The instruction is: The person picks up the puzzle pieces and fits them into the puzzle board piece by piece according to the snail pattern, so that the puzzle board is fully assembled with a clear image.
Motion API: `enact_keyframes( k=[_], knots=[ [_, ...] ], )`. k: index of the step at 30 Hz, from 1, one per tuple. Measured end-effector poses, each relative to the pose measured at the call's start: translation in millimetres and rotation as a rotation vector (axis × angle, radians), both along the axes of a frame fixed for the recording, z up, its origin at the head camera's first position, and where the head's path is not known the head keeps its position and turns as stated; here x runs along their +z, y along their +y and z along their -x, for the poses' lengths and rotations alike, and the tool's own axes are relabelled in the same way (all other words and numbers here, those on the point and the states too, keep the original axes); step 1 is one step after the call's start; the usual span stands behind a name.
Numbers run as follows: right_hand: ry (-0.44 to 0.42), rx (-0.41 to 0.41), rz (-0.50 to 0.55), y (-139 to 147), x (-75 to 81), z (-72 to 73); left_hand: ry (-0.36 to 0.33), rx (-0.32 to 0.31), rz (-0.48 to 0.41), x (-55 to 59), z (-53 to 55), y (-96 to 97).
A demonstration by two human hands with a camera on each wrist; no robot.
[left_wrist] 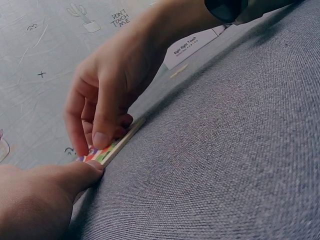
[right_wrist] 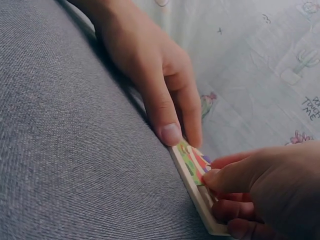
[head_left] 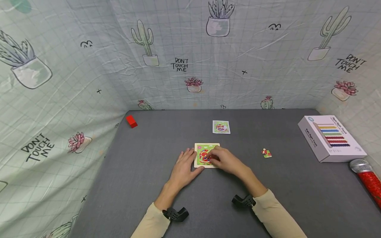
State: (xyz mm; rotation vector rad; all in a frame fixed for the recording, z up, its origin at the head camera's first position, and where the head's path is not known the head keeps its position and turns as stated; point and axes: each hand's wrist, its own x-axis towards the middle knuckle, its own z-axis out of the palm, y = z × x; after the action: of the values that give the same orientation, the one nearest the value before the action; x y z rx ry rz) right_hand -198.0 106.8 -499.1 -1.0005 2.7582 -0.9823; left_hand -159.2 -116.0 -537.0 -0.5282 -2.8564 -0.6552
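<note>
A framed jigsaw puzzle board (head_left: 197,162) with a green, red and yellow picture lies flat on the grey table. My left hand (head_left: 183,168) rests along its left side, with long fingers by the left edge and the thumb at the near edge. Over the board's right half, my right hand (head_left: 225,160) curls its fingers and pinches a colourful puzzle piece (right_wrist: 192,165) at the picture. Bare tray shows beside this piece in the right wrist view. The fingers hide part of the picture.
Small loose puzzle pieces (head_left: 267,154) lie to the right. A printed picture card (head_left: 221,127) is behind the board, and a red block (head_left: 131,121) at the far left. A white box (head_left: 331,138) and a red microphone (head_left: 369,180) stand at the right side.
</note>
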Motion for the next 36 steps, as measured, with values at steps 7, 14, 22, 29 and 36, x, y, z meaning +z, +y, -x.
enact_keyframes(
  k=[7, 14, 22, 29, 36],
  knots=[
    [0.005, -0.019, -0.017, -1, -3.8, -0.8, -0.001, -0.002, -0.003, 0.4, 0.1, -0.2],
    [0.004, -0.028, -0.022, -2, -3.8, -0.9, -0.007, 0.003, 0.0, 0.4, 0.2, 0.0],
    [0.025, -0.027, -0.016, -2, -4.1, -1.2, -0.004, 0.003, -0.002, 0.2, -0.1, 0.2],
    [0.03, -0.033, -0.001, -1, -2.1, -1.5, 0.001, 0.002, 0.001, -0.4, 0.0, 0.0],
    [0.037, -0.082, -0.003, 9, 9.7, -1.9, 0.002, 0.0, 0.001, 0.6, 0.5, 0.3]
  ],
)
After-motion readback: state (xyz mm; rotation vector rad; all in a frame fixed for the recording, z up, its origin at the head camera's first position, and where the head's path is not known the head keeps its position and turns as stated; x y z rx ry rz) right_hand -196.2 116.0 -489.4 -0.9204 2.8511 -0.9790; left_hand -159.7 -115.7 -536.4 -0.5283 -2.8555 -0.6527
